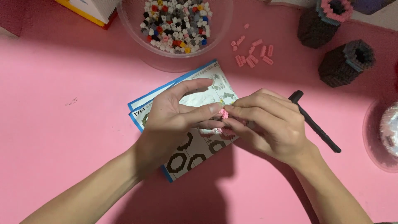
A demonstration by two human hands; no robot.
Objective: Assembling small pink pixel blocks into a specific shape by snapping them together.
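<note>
My left hand and my right hand meet above a blue-edged instruction sheet on the pink table. Between the fingertips of both hands is a small cluster of pink micro bricks. The left thumb and fingers pinch it from the left, and the right fingers close on it from the right. Most of the cluster is hidden by my fingers.
A clear bowl of mixed coloured micro bricks stands at the back. Loose pink bricks lie to its right. Two dark built pieces stand at the back right. A black tool lies beside my right hand. Another clear container is at the right edge.
</note>
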